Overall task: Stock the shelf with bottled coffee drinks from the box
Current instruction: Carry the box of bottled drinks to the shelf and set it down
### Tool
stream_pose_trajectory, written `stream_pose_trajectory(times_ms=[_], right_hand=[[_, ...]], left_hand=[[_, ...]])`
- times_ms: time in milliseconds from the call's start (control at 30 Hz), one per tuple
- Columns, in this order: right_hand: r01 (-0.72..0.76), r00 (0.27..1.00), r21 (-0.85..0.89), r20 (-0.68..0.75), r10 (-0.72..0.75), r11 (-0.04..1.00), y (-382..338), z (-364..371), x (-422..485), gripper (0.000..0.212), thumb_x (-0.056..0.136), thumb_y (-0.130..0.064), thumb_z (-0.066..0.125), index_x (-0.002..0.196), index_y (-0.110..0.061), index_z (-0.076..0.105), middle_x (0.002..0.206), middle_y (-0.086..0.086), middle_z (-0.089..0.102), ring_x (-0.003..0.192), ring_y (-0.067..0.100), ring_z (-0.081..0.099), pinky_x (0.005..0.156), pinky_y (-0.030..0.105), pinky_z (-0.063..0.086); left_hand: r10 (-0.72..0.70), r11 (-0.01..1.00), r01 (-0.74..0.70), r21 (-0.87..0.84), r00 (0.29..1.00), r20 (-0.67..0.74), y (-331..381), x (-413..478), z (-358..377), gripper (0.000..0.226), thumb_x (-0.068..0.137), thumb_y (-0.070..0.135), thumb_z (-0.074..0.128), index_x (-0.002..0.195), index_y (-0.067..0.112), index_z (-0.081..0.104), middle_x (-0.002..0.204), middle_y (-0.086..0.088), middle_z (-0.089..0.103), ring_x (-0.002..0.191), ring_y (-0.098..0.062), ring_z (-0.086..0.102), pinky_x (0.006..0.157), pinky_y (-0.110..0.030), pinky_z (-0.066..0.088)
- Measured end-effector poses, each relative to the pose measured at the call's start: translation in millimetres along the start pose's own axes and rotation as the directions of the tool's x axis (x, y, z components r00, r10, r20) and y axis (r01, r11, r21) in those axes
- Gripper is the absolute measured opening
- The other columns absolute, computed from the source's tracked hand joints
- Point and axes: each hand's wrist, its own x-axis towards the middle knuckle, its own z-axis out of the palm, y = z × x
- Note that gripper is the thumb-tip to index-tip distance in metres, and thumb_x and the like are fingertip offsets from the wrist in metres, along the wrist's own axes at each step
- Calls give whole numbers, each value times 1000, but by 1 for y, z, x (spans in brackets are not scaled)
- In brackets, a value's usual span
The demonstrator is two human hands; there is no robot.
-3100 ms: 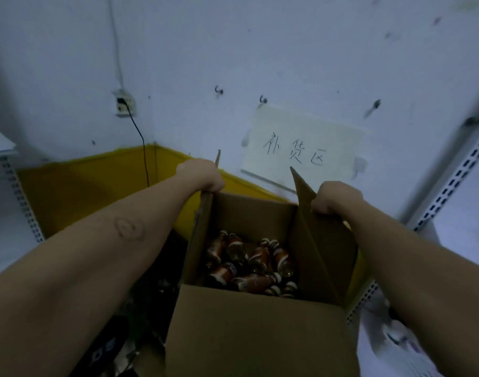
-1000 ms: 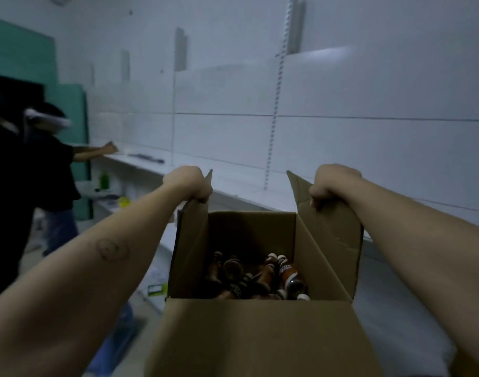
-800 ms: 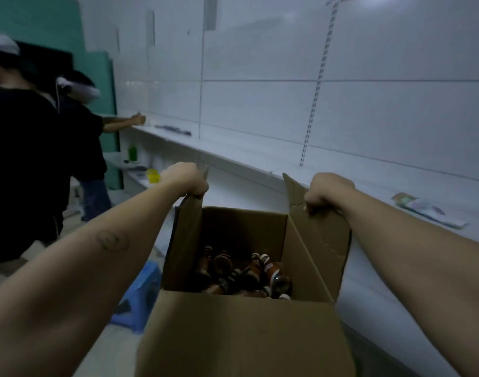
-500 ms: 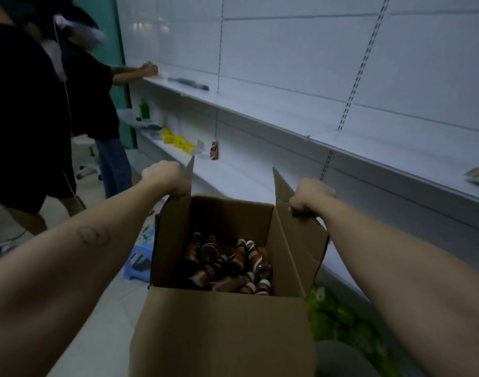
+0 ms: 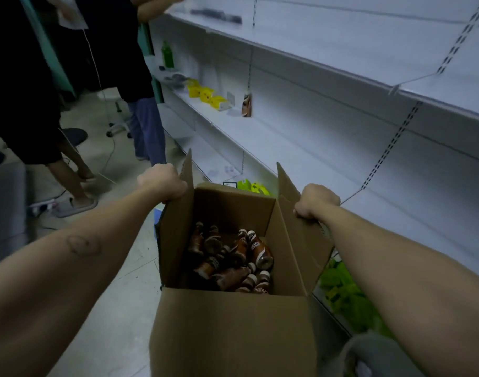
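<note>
I carry an open cardboard box (image 5: 233,330) in front of me. My left hand (image 5: 162,182) grips its left flap and my right hand (image 5: 316,201) grips its right flap. Inside lie several brown bottled coffee drinks (image 5: 233,259), jumbled on their sides. A white shelf unit (image 5: 301,137) runs along the right. One brown coffee bottle (image 5: 246,104) stands alone on the middle shelf, far ahead.
Two people in dark clothes (image 5: 118,63) stand in the aisle ahead on the left. Yellow packs (image 5: 205,95) and a green bottle (image 5: 167,54) sit on the far shelves. Green packs (image 5: 344,297) fill the bottom shelf by the box. A stool base (image 5: 118,126) stands behind.
I have turned from the wall corner to the shelf aisle with the box held in both hands. The view has dropped, so the lower shelves and floor show now.
</note>
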Motion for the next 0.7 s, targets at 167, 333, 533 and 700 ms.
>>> stream_pose_trajectory(times_ms=[167,333,533,700], right_hand=[[-6,991,-7,130,7,1000,-19,44,60,22,75,-20,67,95,-12,68,101,10,69,94,29,66,65,28,45],[-40,970,-27,238,45,999,-42,74,107,8,80,-16,59,79,-10,62,82,6,64,72,25,56,63,27,44],[-93,956,-63,272,107,994,-77,85,146,13,83,-18,57,88,-10,66,105,9,69,91,27,65,64,26,44],[-203,934,-42,291,206,978,-103,92,173,12,83,-23,55,86,-13,61,110,12,68,97,29,65,66,26,44]], left_hand=[[-29,999,31,-10,986,166,2,63,38,18,79,24,58,72,9,63,63,-7,64,56,-18,63,50,-24,47],[-69,997,77,-19,958,278,-11,113,72,21,79,26,58,72,8,65,63,-7,66,60,-19,65,58,-29,55],[-6,999,-5,36,956,292,-23,177,82,23,76,29,55,61,13,56,61,-4,60,58,-18,58,50,-24,40],[120,991,-132,16,937,328,-36,244,83,23,79,31,54,63,14,50,66,-5,54,69,-23,60,55,-26,41]])
